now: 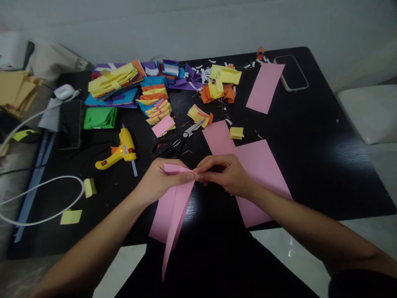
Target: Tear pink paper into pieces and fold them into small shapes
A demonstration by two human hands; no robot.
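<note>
My left hand (169, 178) is closed on a folded sheet of pink paper (180, 198), its thumb lying across the top. The paper hangs down toward the table's front edge, with its long flaps slightly apart. At the paper's upper right corner, my right hand (225, 174) pinches with thumb and index finger, fingertips touching those of my left hand. Under and beyond the right forearm lie a larger pink sheet (263, 174) and a smaller pink piece (218, 136). Black-handled scissors (182, 138) rest just beyond my hands, blades pointing away to the right.
A yellow glue gun (120, 151) lies at the left, near a green paper stack (99, 118) and a dark phone (70, 124). Folded coloured papers (156, 101) and scraps (204, 76) cover the back. Another phone (294, 73) lies back right. A white cable (43, 183) loops at left.
</note>
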